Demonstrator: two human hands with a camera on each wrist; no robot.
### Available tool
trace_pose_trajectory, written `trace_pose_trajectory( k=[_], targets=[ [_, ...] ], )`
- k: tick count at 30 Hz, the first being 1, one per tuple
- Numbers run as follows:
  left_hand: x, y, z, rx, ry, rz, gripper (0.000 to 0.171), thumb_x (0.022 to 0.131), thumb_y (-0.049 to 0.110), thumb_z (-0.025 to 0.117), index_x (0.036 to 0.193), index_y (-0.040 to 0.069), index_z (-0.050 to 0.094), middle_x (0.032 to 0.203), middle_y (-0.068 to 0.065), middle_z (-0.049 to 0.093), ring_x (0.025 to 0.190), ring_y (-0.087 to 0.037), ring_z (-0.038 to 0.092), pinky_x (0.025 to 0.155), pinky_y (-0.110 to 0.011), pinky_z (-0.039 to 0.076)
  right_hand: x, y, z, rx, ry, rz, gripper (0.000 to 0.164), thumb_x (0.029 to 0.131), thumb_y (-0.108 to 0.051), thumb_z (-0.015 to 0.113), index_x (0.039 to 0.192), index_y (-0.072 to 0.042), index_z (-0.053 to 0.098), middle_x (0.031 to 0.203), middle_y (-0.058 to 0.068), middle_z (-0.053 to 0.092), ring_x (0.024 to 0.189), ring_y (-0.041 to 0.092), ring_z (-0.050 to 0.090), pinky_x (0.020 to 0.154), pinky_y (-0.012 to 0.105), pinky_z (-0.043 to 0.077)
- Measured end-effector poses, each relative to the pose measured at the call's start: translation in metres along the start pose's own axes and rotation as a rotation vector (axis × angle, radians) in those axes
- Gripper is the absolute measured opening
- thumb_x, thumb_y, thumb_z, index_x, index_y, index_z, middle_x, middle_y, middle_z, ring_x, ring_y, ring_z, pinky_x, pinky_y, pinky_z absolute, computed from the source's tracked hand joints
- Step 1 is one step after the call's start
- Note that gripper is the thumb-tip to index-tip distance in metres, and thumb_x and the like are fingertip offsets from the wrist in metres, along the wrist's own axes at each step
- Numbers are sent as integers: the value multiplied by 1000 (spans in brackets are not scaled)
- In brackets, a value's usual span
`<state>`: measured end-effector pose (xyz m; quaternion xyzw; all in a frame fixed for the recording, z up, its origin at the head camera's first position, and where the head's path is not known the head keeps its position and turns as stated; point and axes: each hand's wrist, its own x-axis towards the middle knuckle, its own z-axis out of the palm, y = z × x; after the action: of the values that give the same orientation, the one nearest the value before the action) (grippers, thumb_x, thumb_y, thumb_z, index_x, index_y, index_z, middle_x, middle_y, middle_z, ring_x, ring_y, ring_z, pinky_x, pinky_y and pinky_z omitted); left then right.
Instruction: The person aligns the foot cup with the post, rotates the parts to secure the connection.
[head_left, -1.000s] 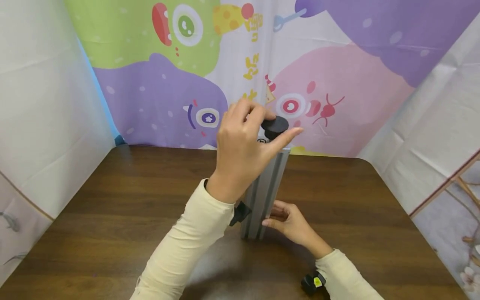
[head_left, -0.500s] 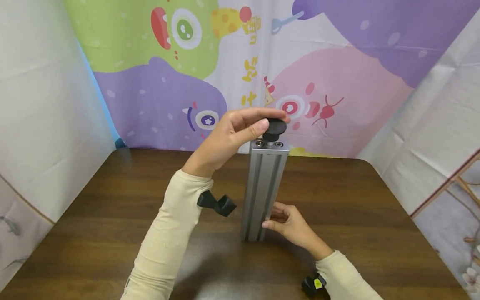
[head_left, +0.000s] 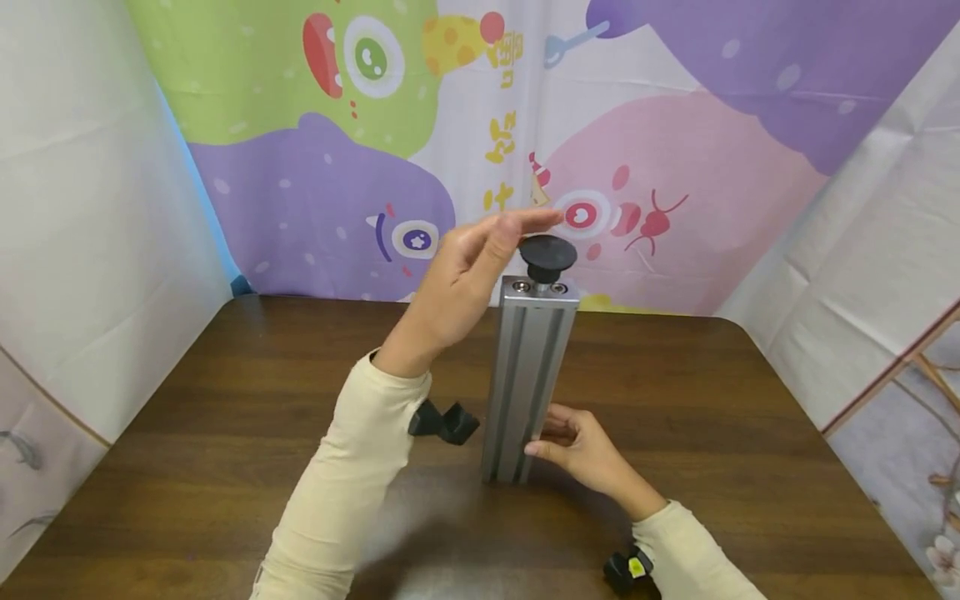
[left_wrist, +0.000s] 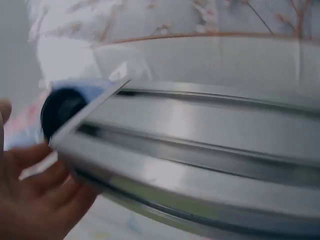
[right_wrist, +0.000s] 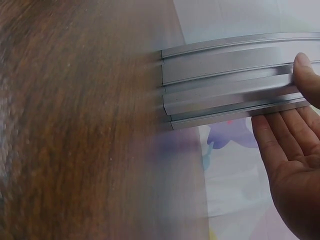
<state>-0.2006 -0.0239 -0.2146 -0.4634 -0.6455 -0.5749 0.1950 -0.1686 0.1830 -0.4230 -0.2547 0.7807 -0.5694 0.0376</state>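
A grey aluminium profile (head_left: 528, 375) with long slots stands upright on the table. From its top end, between two bolt heads, a black levelling foot (head_left: 549, 252) with a round disc sticks up on a short metal stem. My left hand (head_left: 457, 287) is at the left of this foot, fingers stretched out behind and above the disc, thumb raised. In the left wrist view, the black foot (left_wrist: 62, 110) shows beside the spread fingers. Near the profile's lower end my right hand (head_left: 588, 450) holds it, thumb on the front face and fingers on its side, also seen in the right wrist view.
The brown wooden table (head_left: 225, 467) has a curtain with cartoon figures (head_left: 322, 208) behind it and pale cloth walls at both sides. A black bracket (head_left: 446, 422) sits on the left wrist and another black mount (head_left: 628, 568) on the right.
The left hand has swung from over the foot to its left, and its thumb has lifted off the disc. The right hand keeps its hold; the profile has hardly moved.
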Motion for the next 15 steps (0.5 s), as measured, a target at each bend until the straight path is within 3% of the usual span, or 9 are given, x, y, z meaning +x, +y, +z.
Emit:
trace_pose_trajectory(
  k=[1,4,6,9,12,15],
  targets=[
    [-1,2,3,118,69,54,49,103,36,39,120,-5,62,120,-16,65,114,-15,59,100,-31,43,0,0,0,5,-1,-2,41,83,-4,73,120,9,59,112,24,66,98,11,65,82,27,54],
    [-5,7,14,449,260,178,48,92,41,62,110,-3,67,104,-14,67,100,-19,62,88,-30,47,0,0,-1,17,-7,-5,42,83,-3,73,120,8,59,111,24,66,96,11,66,82,28,54],
    [-6,10,22,617,334,237,49,82,42,74,102,-3,68,95,-13,65,90,-22,61,81,-31,48,0,0,-1,23,-10,-5,42,83,-3,73,121,7,59,111,23,66,96,11,66,83,28,54],
    [-6,12,30,791,399,265,49,73,43,82,90,-1,68,85,-11,60,80,-25,57,74,-33,46,0,0,-2,29,-11,-3,42,83,-4,73,121,6,59,111,22,67,96,11,67,84,29,54],
    [-5,11,32,828,431,263,44,73,41,82,82,0,67,79,-10,57,75,-25,55,70,-34,45,0,0,-1,39,-8,-1,41,83,-4,73,121,5,60,111,21,67,96,12,67,84,29,54],
    [-4,8,27,670,377,217,34,76,31,82,84,0,71,79,-9,60,74,-22,57,67,-31,46,0,1,-1,37,-3,-2,42,82,-2,73,121,6,59,111,22,66,97,11,66,84,29,54]
  ],
)
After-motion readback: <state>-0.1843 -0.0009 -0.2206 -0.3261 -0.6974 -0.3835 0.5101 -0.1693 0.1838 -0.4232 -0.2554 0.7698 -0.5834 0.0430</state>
